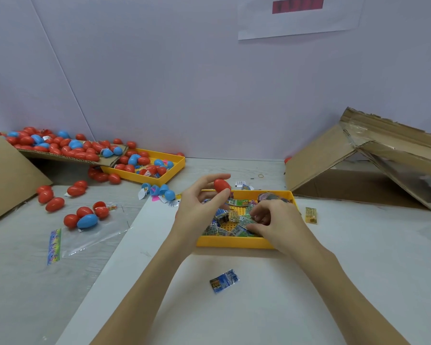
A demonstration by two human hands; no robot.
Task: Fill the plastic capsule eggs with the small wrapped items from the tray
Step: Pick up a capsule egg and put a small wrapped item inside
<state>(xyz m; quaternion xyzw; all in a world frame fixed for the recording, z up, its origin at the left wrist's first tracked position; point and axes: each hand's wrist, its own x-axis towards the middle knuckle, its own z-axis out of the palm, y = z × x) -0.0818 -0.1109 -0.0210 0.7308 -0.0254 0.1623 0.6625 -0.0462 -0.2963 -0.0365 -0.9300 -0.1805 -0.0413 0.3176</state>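
My left hand [199, 205] pinches a red capsule egg [222, 186] between thumb and fingers, just above the far left corner of the yellow tray [234, 242]. The tray holds several small wrapped items [237, 225] in green and blue packets. My right hand [271, 220] reaches into the tray's right side with curled fingers among the packets; whether it holds one is hidden. One blue wrapped packet [224, 281] lies on the white sheet in front of the tray. A yellow packet [310, 215] lies to the right of the tray.
A second yellow tray [177, 168] at the back left holds red and blue eggs; more spill from a cardboard flap [67, 156]. Loose eggs [85, 217] and a clear bag [90, 240] lie at left. A tipped cardboard box [358, 165] stands at right.
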